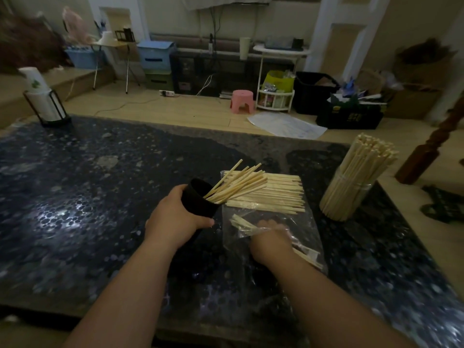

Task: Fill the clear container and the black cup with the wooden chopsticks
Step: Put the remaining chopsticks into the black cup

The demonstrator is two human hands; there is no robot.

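On the glossy, speckled tabletop (pixel 88 172), the left hand (pixel 173 222) grips the matte black cup (pixel 198 199), tipped rightward, with slim pale chopsticks (pixel 238 182) fanning from its mouth. Just beside it, the right hand (pixel 271 239) clutches a few sticks within a crinkled clear bag (pixel 308 222); more lie in a flat row at its far end. Farther right stands the round container (pixel 361 194), packed full.

Dim light, seemingly wooden floor (pixel 175 109), pink stool (pixel 242 100)
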